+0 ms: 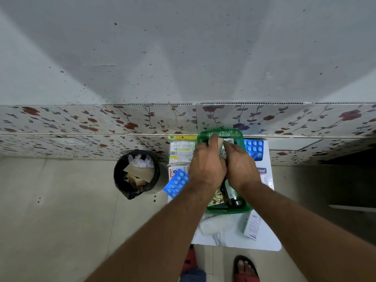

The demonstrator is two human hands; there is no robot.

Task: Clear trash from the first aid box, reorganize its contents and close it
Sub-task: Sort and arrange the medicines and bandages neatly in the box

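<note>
A green translucent first aid box [240,137] stands open on a small white table [230,239] against the wall. My left hand [207,165] and my right hand [241,167] are both inside the box, side by side, fingers closed on a silver foil pack [223,148] with a beige piece at its top. A dark bottle [232,195] and a patterned packet [217,197] lie in the near end of the box, partly hidden by my wrists.
A black-lined bin [135,174] with cardboard and plastic scraps stands on the floor at left. Blue blister strips [176,183] [254,148], a cotton bud pack [181,152], a plaster box [264,174] and a leaflet box [253,226] lie around the box. My sandalled feet [245,268] are below.
</note>
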